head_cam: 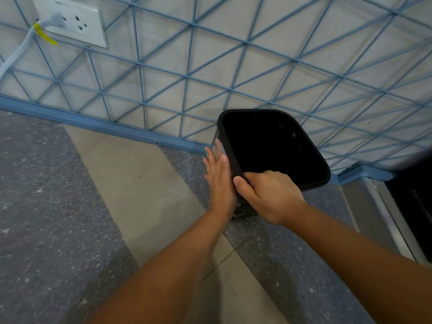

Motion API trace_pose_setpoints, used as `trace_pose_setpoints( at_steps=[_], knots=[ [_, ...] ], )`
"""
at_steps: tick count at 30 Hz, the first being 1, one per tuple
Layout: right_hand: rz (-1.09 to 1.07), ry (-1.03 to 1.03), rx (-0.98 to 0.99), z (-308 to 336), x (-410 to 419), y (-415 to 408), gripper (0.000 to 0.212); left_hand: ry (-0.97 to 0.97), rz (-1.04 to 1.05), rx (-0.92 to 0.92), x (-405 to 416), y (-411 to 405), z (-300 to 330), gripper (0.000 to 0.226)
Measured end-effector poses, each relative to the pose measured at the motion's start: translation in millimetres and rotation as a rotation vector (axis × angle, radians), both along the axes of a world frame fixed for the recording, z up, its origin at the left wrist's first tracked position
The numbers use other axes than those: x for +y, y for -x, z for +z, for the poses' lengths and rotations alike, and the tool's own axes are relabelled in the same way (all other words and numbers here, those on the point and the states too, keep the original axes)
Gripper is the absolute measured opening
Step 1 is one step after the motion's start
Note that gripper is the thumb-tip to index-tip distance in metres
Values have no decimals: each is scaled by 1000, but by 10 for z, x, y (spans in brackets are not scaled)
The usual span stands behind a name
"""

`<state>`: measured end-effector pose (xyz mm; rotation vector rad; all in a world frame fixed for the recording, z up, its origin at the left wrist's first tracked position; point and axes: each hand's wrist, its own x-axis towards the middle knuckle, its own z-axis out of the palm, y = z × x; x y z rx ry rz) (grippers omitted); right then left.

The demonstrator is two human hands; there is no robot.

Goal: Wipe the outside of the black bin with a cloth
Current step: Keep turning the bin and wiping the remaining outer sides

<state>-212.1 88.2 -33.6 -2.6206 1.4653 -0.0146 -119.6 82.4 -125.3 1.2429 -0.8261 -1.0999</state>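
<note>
- Two bare forearms reach forward from the bottom edge of the view, over a floor [58, 206] of dark grey speckled tiles and plain beige tiles laid in slanting bands.
- The right hand [268, 195] is clamped on the near corner of the bin's rim: the thumb lies along the outside of the rim and the fingers curl over the edge into the opening.
- The left hand [219, 178] lies flat, fingers straight and close together, against the left outer wall of the bin, just beside the right hand, with the two thumbs nearly meeting.
- A pale grey cloth [221, 149] shows only as a thin strip past the left fingertips and again as a sliver below the palm, pressed between the left hand and the bin wall.
- The black plastic bin with a square opening and rounded corners [275, 146] sits at the centre right of the view, its mouth tipped toward the camera so the dark inside shows. Its base is hidden behind the hands, so I cannot tell whether it rests on the floor.
- Behind the bin, a blue skirting strip [93, 123] runs along the foot of the wall.
- The wall [210, 54] is off-white and covered by a blue wire grid of squares crossed with diagonals.
- At the far upper left, a white wall socket plate [72, 19] holds a grey plug whose pale cable [16, 54], tagged with a yellow tie, trails down to the left edge.
- At the right edge, a dark panel in a pale metal frame [411, 220] stands beside the bin.
</note>
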Motion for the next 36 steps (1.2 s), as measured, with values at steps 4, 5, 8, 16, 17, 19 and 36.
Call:
trace_pose_setpoints(
  at_steps=[4, 5, 8, 16, 17, 19, 36],
  knots=[
    [-7, 35, -22, -27, -37, 31, 43, 17, 44, 136, -174, 15, -4, 59],
    [3, 45, -20, -34, -28, 53, 46, 25, 62, 157, -114, 46, 38, 56],
    [35, 75, -10, -50, -3, 109, 56, 40, 125, 186, 20, 120, -3, 52],
    [38, 104, -66, -26, 0, 80, 43, -12, 145, 286, -150, 18, 4, 96],
    [46, 107, -66, -24, 0, 81, 43, 38, 144, 297, -76, 49, 26, 88],
    [55, 112, -62, -39, -5, 80, 46, 41, 119, 285, -79, 63, -182, 82],
    [78, 157, -73, -83, 21, 179, 43, 29, 125, 195, 34, 82, 38, 60]
  ],
)
